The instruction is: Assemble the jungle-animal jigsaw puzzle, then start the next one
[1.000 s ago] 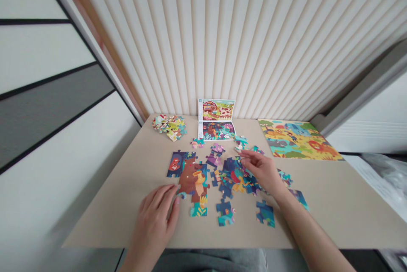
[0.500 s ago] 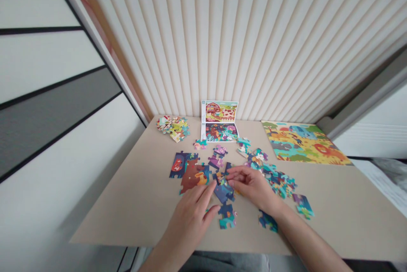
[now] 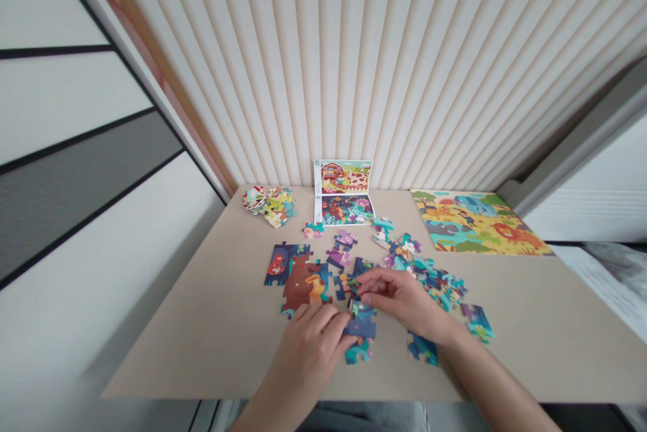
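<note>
My left hand [image 3: 314, 331] is closed at the left edge of a dark blue puzzle piece [image 3: 364, 325], its thumb and fingertips pinching there. Opposite it, my right hand [image 3: 397, 294] has thumb and index finger pinched at a small multicoloured puzzle piece [image 3: 348, 286], partly hidden by the fingertips. Just below the blue piece lies a teal puzzle piece [image 3: 358, 352]. To the left rests a joined section with a brown bear [image 3: 299, 284]. Purple pieces [image 3: 341, 251] are just beyond my fingers.
A loose pile of puzzle pieces [image 3: 445, 287] spreads right of my right hand. An open picture card [image 3: 344, 209] stands at the back, with another pile [image 3: 270, 204] to its left. A finished animal puzzle [image 3: 478, 222] lies back right on the beige table [image 3: 192, 331].
The dark blue piece has come away from the multicoloured piece above it and turned more upright. My left hand has drawn slightly nearer to me, while my right stays close by.
</note>
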The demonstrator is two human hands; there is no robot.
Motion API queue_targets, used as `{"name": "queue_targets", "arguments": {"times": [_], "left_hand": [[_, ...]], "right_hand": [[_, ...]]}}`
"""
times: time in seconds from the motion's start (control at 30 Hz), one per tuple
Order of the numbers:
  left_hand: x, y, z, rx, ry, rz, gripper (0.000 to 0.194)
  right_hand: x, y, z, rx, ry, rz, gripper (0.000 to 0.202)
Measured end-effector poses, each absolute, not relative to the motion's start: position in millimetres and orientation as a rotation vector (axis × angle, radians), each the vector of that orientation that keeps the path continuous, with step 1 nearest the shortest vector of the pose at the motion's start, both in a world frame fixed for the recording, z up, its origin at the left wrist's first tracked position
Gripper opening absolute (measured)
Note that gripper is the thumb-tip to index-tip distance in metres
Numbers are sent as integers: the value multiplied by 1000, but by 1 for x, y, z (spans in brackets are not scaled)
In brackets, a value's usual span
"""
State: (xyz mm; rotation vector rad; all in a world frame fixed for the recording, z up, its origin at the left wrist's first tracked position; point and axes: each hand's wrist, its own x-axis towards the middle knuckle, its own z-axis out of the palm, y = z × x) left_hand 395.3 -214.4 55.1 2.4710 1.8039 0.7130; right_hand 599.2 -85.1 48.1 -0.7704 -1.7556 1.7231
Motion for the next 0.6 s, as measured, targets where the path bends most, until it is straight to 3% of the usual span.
{"name": "queue_targets", "arguments": {"times": [0.17,0.4,0.6], "left_hand": [[403,-217,51,2455,1813,763,25],[399,-220,44,2459,1836,801,24],[379,-220,43,2537,1809,820,22]], "right_hand": [[599,-86,49,-819,-1883,1592,29],[637,-44,38,-1106,-1926,920,29],[654,-26,32,-1170,-1956,710,25]]}}
